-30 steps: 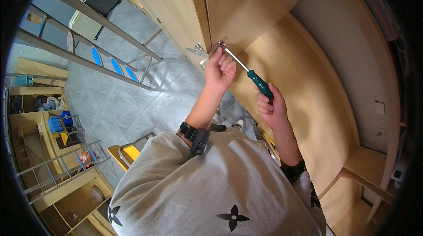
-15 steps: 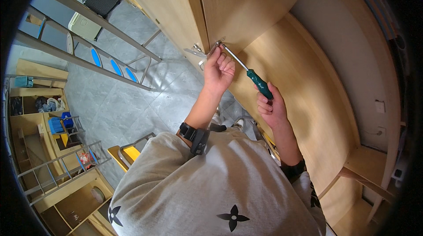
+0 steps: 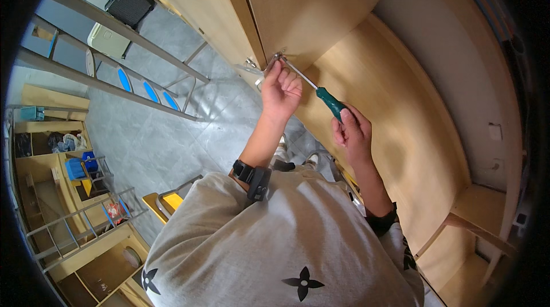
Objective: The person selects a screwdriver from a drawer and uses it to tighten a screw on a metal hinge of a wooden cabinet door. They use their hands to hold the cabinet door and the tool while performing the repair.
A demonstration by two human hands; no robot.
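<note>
My right hand (image 3: 354, 132) is closed around the butt end of a screwdriver (image 3: 329, 102) with a dark green handle. Its steel shaft slants up and left to a small metal fitting (image 3: 278, 56) on the wooden cabinet panel (image 3: 321, 6). At that fitting, my left hand (image 3: 282, 92) pinches with thumb and forefinger beside the screwdriver's tip, its other fingers curled. The fingers partly cover the fitting, and the exact contact of the tip is hard to make out. Just left of it, another metal piece (image 3: 251, 63) sits on the pale door (image 3: 195, 0).
A grey metal ladder-like frame (image 3: 114, 65) with blue pads stands at upper left. Beyond it are a black suitcase (image 3: 130, 6) and a pale case (image 3: 109, 40). Open shelves (image 3: 48, 175) line the far left. A yellow-seated chair (image 3: 172, 199) is near my left side, above grey floor tiles (image 3: 172, 135).
The cabinet, fitting and screwdriver sit slightly further left in view. My right hand has shifted its hold on the handle, fingers now curled differently. My left hand keeps its pinch at the fitting.
</note>
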